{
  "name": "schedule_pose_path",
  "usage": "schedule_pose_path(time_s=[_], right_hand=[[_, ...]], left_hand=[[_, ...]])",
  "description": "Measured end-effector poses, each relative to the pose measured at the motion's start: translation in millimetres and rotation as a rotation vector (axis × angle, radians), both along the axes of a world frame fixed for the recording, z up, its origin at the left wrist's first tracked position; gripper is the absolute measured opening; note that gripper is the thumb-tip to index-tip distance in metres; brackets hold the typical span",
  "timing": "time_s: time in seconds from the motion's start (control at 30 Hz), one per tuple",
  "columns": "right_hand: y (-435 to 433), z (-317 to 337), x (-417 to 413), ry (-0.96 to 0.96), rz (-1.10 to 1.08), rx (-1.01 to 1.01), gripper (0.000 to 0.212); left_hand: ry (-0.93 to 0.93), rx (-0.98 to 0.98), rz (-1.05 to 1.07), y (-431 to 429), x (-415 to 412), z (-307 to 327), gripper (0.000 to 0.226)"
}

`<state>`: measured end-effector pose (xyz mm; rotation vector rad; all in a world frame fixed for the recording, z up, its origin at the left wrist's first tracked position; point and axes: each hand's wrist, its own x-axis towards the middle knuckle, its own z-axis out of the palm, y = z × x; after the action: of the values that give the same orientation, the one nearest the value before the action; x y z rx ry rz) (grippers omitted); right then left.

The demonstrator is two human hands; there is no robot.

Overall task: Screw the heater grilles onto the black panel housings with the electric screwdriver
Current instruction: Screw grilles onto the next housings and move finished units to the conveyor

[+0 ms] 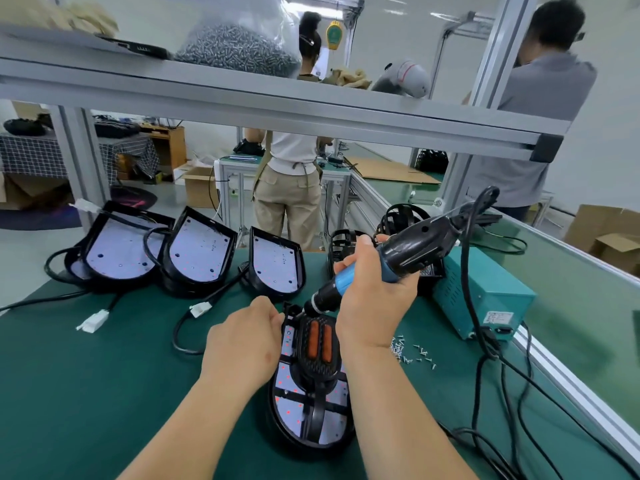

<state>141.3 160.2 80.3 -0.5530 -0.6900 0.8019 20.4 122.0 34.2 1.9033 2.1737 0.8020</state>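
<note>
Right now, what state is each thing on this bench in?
Heater grille: lying on panel housing.
Panel housing: lying flat, left hand at its top edge.
Electric screwdriver: gripped by right hand, tip at grille's top end.
Spare housings: three, propped up, without grilles.
Screws: loose, scattered.

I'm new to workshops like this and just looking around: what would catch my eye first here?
The right hand grips a blue and black electric screwdriver, tip down at the far end of a black mesh heater grille with two orange bars, which lies on a black panel housing in front; the left hand sits at its edge. Further back on the left, three more black housings lean in a row.
</note>
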Motion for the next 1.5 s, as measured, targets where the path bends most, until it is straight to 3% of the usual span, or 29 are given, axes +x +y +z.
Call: schedule_pose_path(time_s=[0.23,0.8,1.1,1.5], right_hand=[[0.1,1.9,1.2,-0.028,0.018,0.009,0.02],[3.1,-1.1,4.2,0.048,0.027,-0.034,0.019],[2.7,-7.6,6.7,0.128,0.039,-0.058,0.021],[-13.3,-3.8,6.5,0.086,0.034,-0.075,0.022]], left_hand=[[-0.126,0.024,0.004,-0.4,1.4,-0.3,0.025],[-0.161,-0.011,0.04,-0.5,3.3,5.3,0.021],[-0.107,-0.11,0.028,-2.6,15.5,1.7,0.033],[0.003,-0.114,0.081,-18.5,16.1,4.5,0.019]])
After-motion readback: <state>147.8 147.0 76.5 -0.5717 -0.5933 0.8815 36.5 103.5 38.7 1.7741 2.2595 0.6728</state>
